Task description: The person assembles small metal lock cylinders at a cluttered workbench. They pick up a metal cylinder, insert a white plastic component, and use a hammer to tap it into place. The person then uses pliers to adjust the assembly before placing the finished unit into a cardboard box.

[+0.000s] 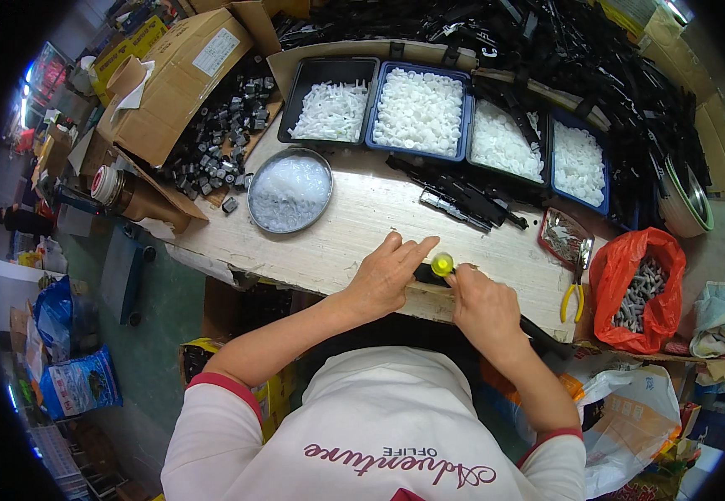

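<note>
My right hand (pixel 486 307) is closed round a tool whose round, translucent yellow-green end (pixel 442 265) shows beside the thumb; its handle is hidden in the fist. Just left of it, my left hand (pixel 383 280) is at the table's front edge, index finger stretched to the right and the other fingers bent. A black part (pixel 425 274) shows between the hands, under the yellow-green end, against the left fingers. Past my right wrist, a long black bar (pixel 544 338) runs along the edge; whether it joins that part is hidden.
A round metal dish (pixel 252 209) of clear small pieces stands left on the table (pixel 362 209). Behind are bins (pixel 369 108) of white plastic parts, black assemblies (pixel 462 200) and small dark blocks (pixel 229 125). Right lie yellow-handled pliers (pixel 573 302) and a red bag (pixel 608 288) of metal parts.
</note>
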`<state>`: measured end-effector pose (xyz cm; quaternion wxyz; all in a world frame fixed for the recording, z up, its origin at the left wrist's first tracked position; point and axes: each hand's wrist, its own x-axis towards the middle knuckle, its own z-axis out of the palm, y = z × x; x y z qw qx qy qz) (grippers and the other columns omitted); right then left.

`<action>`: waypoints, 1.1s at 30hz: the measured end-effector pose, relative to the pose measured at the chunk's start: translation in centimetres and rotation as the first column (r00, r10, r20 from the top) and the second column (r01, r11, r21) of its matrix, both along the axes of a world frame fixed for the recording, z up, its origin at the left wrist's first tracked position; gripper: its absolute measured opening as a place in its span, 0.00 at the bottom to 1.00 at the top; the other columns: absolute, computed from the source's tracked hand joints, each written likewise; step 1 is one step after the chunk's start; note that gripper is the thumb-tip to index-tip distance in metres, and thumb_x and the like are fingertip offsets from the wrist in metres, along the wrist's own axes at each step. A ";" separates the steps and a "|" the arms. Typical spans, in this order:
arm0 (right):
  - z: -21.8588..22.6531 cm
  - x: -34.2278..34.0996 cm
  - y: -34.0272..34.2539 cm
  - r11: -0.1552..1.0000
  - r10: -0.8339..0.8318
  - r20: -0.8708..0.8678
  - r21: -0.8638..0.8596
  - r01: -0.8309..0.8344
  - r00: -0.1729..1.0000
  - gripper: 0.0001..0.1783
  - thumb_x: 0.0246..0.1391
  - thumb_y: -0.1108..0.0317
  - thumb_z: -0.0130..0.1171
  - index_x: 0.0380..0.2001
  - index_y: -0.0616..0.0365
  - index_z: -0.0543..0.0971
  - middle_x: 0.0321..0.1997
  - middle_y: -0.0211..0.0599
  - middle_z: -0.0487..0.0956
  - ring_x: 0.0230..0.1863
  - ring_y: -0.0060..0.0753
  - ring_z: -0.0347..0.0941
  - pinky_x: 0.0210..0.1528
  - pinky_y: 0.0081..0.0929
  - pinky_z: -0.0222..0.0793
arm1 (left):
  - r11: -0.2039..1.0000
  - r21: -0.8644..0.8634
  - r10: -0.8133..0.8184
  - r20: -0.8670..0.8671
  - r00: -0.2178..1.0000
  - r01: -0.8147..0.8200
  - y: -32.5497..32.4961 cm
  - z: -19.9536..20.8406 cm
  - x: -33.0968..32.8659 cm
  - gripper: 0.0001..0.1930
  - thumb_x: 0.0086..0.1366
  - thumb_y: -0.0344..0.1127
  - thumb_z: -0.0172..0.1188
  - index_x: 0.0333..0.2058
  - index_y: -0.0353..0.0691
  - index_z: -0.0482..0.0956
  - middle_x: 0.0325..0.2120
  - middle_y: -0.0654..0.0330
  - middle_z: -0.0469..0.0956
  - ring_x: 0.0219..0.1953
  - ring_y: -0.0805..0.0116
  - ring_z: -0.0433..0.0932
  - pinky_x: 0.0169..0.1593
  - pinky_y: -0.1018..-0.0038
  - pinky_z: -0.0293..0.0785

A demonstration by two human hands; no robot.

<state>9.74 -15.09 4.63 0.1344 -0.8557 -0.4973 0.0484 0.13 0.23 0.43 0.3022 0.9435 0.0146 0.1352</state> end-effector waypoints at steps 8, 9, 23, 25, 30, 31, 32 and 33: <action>0.6 1.3 2.4 0.998 0.058 -0.068 -0.028 -0.060 0.996 0.10 0.55 0.64 0.46 0.24 0.58 0.67 0.17 0.42 0.73 0.16 0.47 0.70 0.17 0.40 0.63 | 0.966 -0.184 0.213 0.184 0.959 -0.180 -1.1 -1.4 -1.3 0.38 0.40 0.17 0.60 0.54 0.36 0.58 0.38 0.54 0.70 0.39 0.57 0.67 0.45 0.65 0.62; 1.1 1.3 2.5 0.998 0.039 -0.079 0.048 -0.036 0.996 0.11 0.55 0.64 0.46 0.24 0.58 0.67 0.16 0.42 0.73 0.16 0.48 0.70 0.17 0.40 0.64 | 0.958 -0.196 0.246 0.201 0.948 -0.207 -1.0 -1.3 -1.5 0.38 0.40 0.18 0.60 0.54 0.36 0.57 0.39 0.53 0.70 0.40 0.57 0.67 0.46 0.65 0.61; -1.2 2.9 -3.1 0.951 -0.289 0.065 0.132 0.278 0.955 0.09 0.53 0.64 0.49 0.23 0.57 0.69 0.18 0.40 0.72 0.18 0.46 0.69 0.19 0.40 0.63 | 0.984 -0.161 0.093 0.103 0.990 -0.076 -1.4 0.4 -1.2 0.37 0.41 0.22 0.63 0.53 0.39 0.60 0.43 0.57 0.69 0.44 0.60 0.64 0.47 0.67 0.54; -2.3 3.6 -4.7 0.933 -0.347 0.124 0.142 0.329 0.930 0.07 0.52 0.66 0.50 0.25 0.57 0.70 0.20 0.40 0.73 0.20 0.44 0.70 0.21 0.39 0.64 | 0.997 -0.071 0.026 0.096 0.995 -0.019 -2.3 0.7 0.2 0.34 0.42 0.23 0.63 0.52 0.39 0.62 0.41 0.58 0.70 0.43 0.60 0.65 0.47 0.66 0.54; -5.0 4.8 -6.7 0.919 -0.347 0.149 0.250 0.304 0.926 0.08 0.47 0.71 0.52 0.32 0.62 0.73 0.29 0.42 0.72 0.32 0.42 0.69 0.32 0.37 0.65 | 0.983 0.026 -0.184 0.059 0.981 0.183 -2.9 0.1 2.8 0.26 0.45 0.25 0.61 0.47 0.38 0.68 0.36 0.58 0.71 0.40 0.61 0.65 0.44 0.67 0.56; -5.0 5.2 -7.4 0.915 -0.350 0.153 0.269 0.302 0.924 0.09 0.46 0.72 0.53 0.33 0.63 0.73 0.30 0.44 0.72 0.35 0.43 0.68 0.35 0.37 0.64 | 0.975 0.030 -0.220 0.086 0.972 0.218 -2.8 -0.1 3.1 0.25 0.46 0.24 0.60 0.46 0.37 0.69 0.35 0.57 0.71 0.39 0.61 0.65 0.43 0.68 0.57; -5.2 5.7 -7.9 0.912 -0.345 0.153 0.290 0.292 0.926 0.11 0.45 0.73 0.53 0.34 0.65 0.72 0.32 0.45 0.71 0.37 0.44 0.67 0.38 0.37 0.63 | 0.969 0.038 -0.248 0.109 0.963 0.245 -2.5 -0.3 3.3 0.24 0.46 0.24 0.60 0.45 0.37 0.70 0.34 0.57 0.71 0.37 0.61 0.65 0.42 0.68 0.58; -4.9 6.3 -8.9 0.878 -0.399 0.133 0.342 0.335 0.907 0.10 0.44 0.73 0.54 0.33 0.64 0.72 0.35 0.47 0.69 0.40 0.47 0.64 0.43 0.40 0.60 | 0.973 -0.042 -0.221 0.115 0.968 0.228 -2.2 0.0 3.3 0.23 0.47 0.23 0.58 0.46 0.36 0.70 0.34 0.57 0.71 0.37 0.62 0.66 0.42 0.69 0.60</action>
